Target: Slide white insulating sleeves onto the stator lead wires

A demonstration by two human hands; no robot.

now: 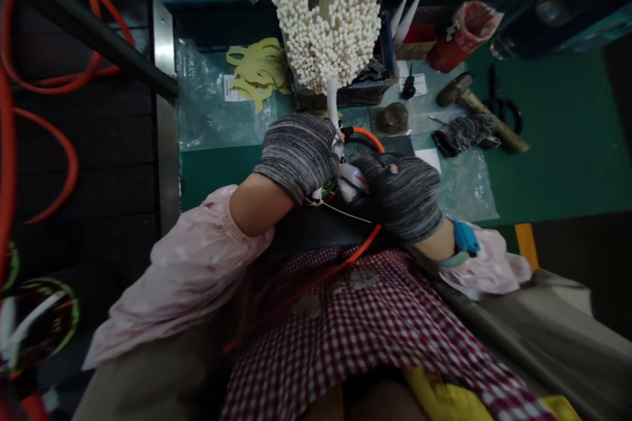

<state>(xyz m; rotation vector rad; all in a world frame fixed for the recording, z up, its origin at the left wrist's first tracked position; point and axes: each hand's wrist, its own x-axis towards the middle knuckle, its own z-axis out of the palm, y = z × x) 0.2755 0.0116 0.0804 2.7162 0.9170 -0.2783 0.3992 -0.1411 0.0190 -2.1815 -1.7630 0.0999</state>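
In a grey knitted glove, my left hand (300, 152) has its fingers wrapped round a white sleeved piece (332, 105) that points up toward a bundle of white-tipped sticks (333, 39). My right hand (405, 194), gloved too, is closed beside a white wrapped piece (351, 179); its fingertips are partly hidden. An orange cable (366, 137) curves behind the hands and runs down across the checked apron (340, 316). Thin green and red wires (326, 192) show between the hands, with a fine white string (345, 212) below them.
Yellow strips (261, 69) lie on plastic at the left. To the right are a hammer (486, 112), a dark yarn bundle (464, 135), black-handled scissors (513, 115), a round lump (395, 118) and a red container (461, 36). Orange cables (72, 164) hang at the far left.
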